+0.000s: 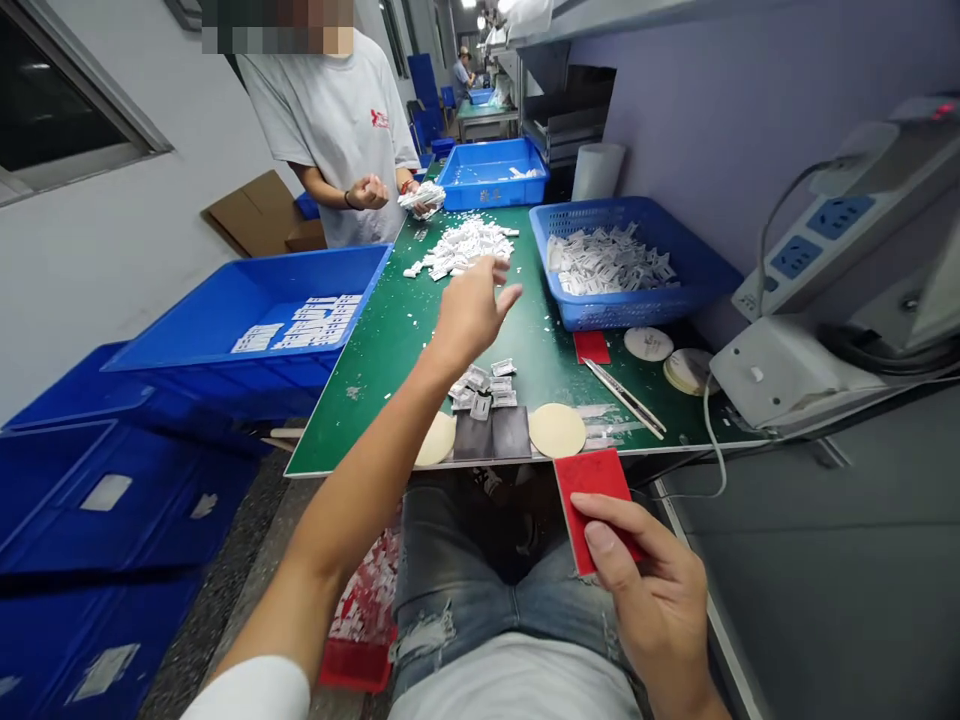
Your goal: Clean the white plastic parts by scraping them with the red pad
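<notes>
My right hand [649,590] grips a flat red square pad [596,485] between thumb and fingers, just off the table's front edge. My left hand [474,305] is stretched out over the green table [375,400], thumb and fingers apart, with nothing seen in it. Just beyond it lies a heap of small white plastic parts [469,240]; whether the fingertips touch the heap I cannot tell. Nearer to me, a small cluster of the same parts [480,385] sits behind two dark square pads [491,433]. Pale round discs [557,430] flank those pads.
On the right, a blue basket [559,305] holds many white parts. Tweezers [626,398], another red square [592,347] and more discs [649,344] lie before it. Blue bins [187,340] stand left. A co-worker [337,140] holds white parts across the table. A power strip [810,230] hangs right.
</notes>
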{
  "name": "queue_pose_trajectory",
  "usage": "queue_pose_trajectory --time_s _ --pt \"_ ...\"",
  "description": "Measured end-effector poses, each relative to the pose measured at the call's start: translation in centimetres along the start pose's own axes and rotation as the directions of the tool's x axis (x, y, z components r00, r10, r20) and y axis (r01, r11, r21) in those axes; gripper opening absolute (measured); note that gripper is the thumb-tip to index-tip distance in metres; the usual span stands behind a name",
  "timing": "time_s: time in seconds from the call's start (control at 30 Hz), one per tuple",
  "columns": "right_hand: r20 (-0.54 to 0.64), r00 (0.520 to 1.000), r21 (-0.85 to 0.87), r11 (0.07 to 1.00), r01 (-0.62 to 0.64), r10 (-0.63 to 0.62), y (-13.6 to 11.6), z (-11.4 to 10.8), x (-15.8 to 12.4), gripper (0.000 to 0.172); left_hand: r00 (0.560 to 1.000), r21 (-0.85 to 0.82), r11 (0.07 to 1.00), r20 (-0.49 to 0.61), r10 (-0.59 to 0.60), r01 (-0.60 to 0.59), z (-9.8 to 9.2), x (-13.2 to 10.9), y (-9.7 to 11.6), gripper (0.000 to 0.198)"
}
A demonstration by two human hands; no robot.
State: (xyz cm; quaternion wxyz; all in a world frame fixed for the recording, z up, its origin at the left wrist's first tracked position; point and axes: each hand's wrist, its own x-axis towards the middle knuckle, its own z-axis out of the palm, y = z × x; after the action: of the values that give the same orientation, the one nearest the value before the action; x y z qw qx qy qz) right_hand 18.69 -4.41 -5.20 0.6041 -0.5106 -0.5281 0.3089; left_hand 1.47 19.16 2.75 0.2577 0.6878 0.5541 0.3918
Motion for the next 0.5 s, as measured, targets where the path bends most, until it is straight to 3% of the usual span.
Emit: queue_pose_trajectory --time_s 0.13,0.23,0.3,0.37,0.43,0.5 --pt "-0.010 0.997 0.014 0.997 -0.070 0.070 0.4 -0.6 -0.2 0.012 0.993 0.049 0.995 0.076 -0.086 0.082 2.2 -1.1 -3.5 0.024" --pt "0.021 0.994 0.057 0.993 -0.107 0.106 0.9 -0.6 -0.3 0.013 0.991 -0.028 0.992 0.060 -0.120 0.122 2.3 -2.4 -5.5 0.020" --pt "0.038 0.993 0.081 0.991 -0.111 0.109 1.2 -0.3 -0.3 0.012 0.991 -0.131 0.983 0.006 -0.131 0.131 1.3 -3.2 -5.9 0.010" --pt "0.059 0.989 0.116 0.983 -0.140 0.134 1.4 0.3 -0.2 0.012 0.984 -0.266 0.955 -0.082 -0.158 0.131 -0.3 -4.7 -5.7 0.015" --pt "0.081 0.971 0.191 0.952 -0.238 0.226 1.5 1.1 -0.1 0.016 0.963 -0.404 0.905 -0.164 -0.216 0.135 -2.1 -7.3 -5.0 0.028" --pt "0.124 0.941 0.279 0.899 -0.338 0.316 1.6 2.2 0.2 0.025 0.929 -0.603 0.781 -0.175 -0.325 0.160 -3.5 -11.0 -4.2 0.029"
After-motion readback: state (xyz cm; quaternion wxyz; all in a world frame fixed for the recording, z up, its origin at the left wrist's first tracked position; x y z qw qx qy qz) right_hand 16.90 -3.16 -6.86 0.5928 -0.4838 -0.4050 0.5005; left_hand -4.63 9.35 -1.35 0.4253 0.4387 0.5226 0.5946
